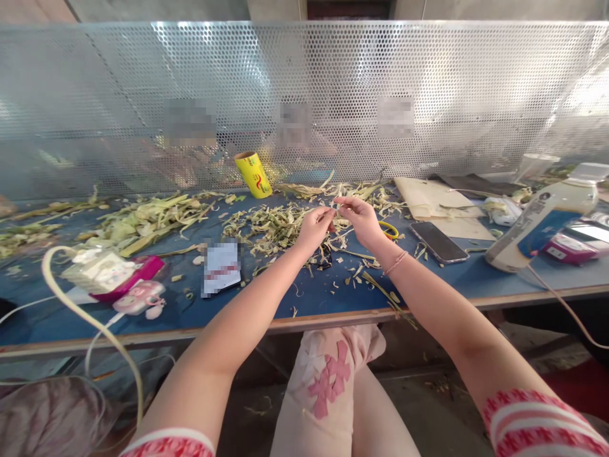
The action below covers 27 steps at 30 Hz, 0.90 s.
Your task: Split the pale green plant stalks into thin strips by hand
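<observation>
Fingers (327, 214) of left hand (314, 230) and right hand (360, 219) pinch thin leaf strip (334, 207) over surface (314, 298) middle. Strip likely light, limp, tearable; grip ends.

Far: perforated screen (428, 76) walls off the table (314, 298).
Left: strip heap (147, 222), charger (99, 270).
Right: phone (438, 242), bottle (542, 219).
Near centre: bare blue surface, open.

Left hand (314, 230) and right hand (360, 219) pinch a leaf strip (333, 212) together above the littered blue table (314, 295).
</observation>
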Tool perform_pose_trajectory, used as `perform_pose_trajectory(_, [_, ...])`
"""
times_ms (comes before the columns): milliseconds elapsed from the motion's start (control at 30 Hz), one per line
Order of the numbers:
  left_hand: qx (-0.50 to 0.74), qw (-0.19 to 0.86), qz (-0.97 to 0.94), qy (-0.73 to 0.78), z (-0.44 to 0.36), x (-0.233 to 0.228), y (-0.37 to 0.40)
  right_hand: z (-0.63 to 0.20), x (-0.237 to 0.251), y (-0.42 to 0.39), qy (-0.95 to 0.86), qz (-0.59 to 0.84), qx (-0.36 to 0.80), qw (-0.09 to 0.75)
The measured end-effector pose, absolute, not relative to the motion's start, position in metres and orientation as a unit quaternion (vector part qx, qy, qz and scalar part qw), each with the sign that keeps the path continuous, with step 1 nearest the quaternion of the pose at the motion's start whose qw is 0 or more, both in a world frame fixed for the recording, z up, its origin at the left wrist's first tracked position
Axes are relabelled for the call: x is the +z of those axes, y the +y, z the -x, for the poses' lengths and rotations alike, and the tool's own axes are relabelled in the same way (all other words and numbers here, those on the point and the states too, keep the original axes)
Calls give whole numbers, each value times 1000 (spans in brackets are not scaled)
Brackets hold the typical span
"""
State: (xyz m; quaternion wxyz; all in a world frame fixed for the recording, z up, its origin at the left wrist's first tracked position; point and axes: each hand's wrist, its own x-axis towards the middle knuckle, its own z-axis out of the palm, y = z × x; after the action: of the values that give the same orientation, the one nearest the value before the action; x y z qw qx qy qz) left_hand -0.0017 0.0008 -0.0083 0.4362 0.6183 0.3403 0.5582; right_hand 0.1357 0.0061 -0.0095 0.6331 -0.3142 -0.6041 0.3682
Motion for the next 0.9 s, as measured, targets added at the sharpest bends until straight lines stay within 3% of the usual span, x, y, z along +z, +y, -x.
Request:
perform_pose_trajectory(133, [562,411,-630,343,1,-11,3,-137,-9,6,-586,370,336,638])
perform_pose_trajectory(433, [561,411,-634,339,1,-13,4,-135,-10,10,-567,404,394,600])
perform_pose_trajectory(733, [518,580,-534,333,-1,-7,-1,-141,-1,6,-589,350,376,624])
perform_pose_trajectory(900, [514,618,-497,326,0,0,-7,-142,3,1,-621,358,351,602])
